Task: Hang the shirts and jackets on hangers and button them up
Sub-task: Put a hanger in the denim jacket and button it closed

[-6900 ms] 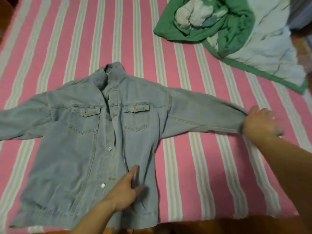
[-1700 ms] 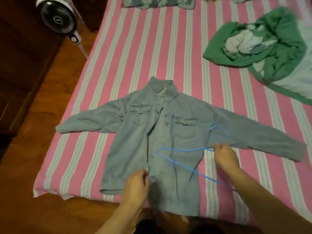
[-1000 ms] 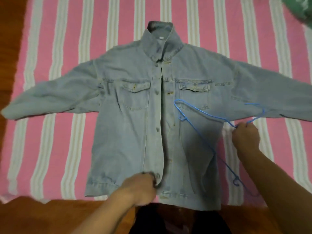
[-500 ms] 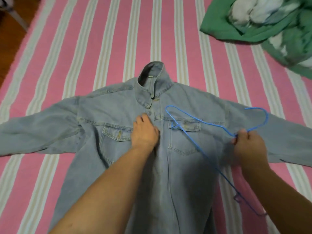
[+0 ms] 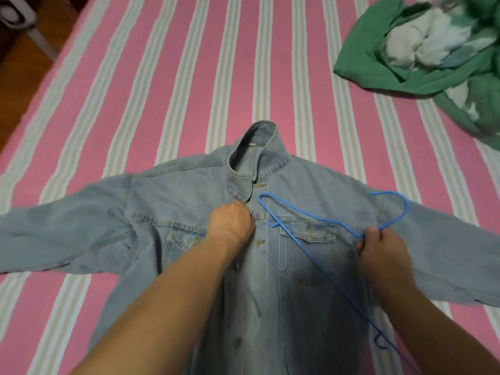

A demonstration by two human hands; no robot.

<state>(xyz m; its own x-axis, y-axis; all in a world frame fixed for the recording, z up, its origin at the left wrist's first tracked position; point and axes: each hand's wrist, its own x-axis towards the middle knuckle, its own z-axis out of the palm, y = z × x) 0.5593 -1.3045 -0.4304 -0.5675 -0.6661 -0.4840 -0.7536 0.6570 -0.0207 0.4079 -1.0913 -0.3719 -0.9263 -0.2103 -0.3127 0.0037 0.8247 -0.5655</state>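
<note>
A light blue denim jacket (image 5: 173, 209) lies front-up on the bed, sleeves spread to both sides, collar standing. My left hand (image 5: 231, 224) grips the left front edge just below the collar, near the upper buttons. My right hand (image 5: 382, 251) pinches a thin blue wire hanger (image 5: 303, 216) at the base of its hook. The hanger hovers tilted over the jacket's right chest pocket, one end near the placket, the other low at the bottom right.
The pink and white striped bed cover (image 5: 189, 77) fills the view. A crumpled green and white blanket (image 5: 433, 44) lies at the far right. A fan base (image 5: 16, 12) and wooden floor (image 5: 16, 66) show past the bed's left edge.
My left hand went from the jacket's hem up to the placket below the collar. The right hand keeps the hanger over the right chest, barely shifted in the last half second.
</note>
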